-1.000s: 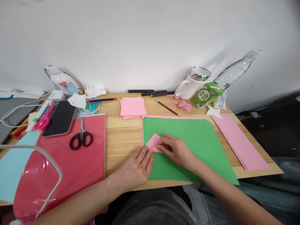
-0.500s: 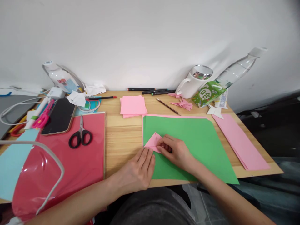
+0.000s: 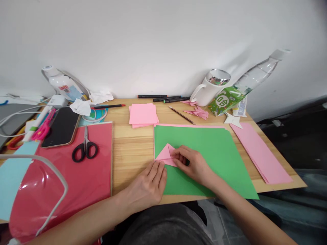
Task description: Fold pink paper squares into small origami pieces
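Observation:
A small folded pink paper (image 3: 165, 155) lies on the left edge of a green sheet (image 3: 217, 153) on the wooden desk. My left hand (image 3: 149, 183) lies flat with its fingers stretched out, the fingertips pressing the paper's lower left corner. My right hand (image 3: 192, 165) has its fingers curled and pinched on the paper's right side, holding a fold down.
A stack of pink squares (image 3: 143, 115) sits behind the green sheet. Black scissors (image 3: 84, 148) lie on a red sheet (image 3: 66, 177) at the left, beside a phone (image 3: 61, 126). Pens, a white mug (image 3: 211, 87), a bottle (image 3: 255, 76) and pink strips (image 3: 260, 153) stand at the back and right.
Both hands stay on the pink paper; my right fingers have shifted slightly along the fold. The view has drifted a little to the left.

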`<state>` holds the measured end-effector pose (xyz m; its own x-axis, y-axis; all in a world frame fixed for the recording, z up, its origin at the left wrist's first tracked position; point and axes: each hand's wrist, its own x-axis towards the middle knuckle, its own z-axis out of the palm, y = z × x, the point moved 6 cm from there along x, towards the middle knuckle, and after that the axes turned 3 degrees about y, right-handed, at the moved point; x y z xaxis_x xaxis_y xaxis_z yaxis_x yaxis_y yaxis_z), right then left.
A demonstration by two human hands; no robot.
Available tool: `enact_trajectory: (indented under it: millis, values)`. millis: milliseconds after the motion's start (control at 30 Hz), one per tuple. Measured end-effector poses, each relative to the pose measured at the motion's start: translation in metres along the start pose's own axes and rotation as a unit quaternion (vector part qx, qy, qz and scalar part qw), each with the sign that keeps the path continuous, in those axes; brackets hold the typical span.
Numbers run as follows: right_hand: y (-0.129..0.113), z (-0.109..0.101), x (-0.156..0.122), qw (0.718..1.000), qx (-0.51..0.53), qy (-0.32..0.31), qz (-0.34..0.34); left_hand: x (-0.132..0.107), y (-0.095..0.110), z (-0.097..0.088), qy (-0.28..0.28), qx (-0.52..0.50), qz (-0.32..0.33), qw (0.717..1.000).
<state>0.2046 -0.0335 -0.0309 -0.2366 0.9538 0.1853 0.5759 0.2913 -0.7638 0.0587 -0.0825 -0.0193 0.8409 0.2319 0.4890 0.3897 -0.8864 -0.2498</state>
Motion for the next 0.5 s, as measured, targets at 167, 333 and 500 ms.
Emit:
enact_trajectory:
  millis: [167,333,500]
  values:
    - [0.0031,0.0017,0.0004,1.0,0.007,-0.011,0.02,0.0013,-0.0014,-0.0018,0.017,-0.001,-0.005,1.0]
    - [0.0051,0.0029,0.0009,0.999,0.012,-0.015,0.038,0.0038,-0.004,-0.0038,0.012,-0.003,-0.012,1.0]
    - [0.0028,0.0029,0.0007,1.0,0.001,-0.011,0.019,0.0045,-0.0048,-0.003,0.023,-0.01,-0.021,0.999]
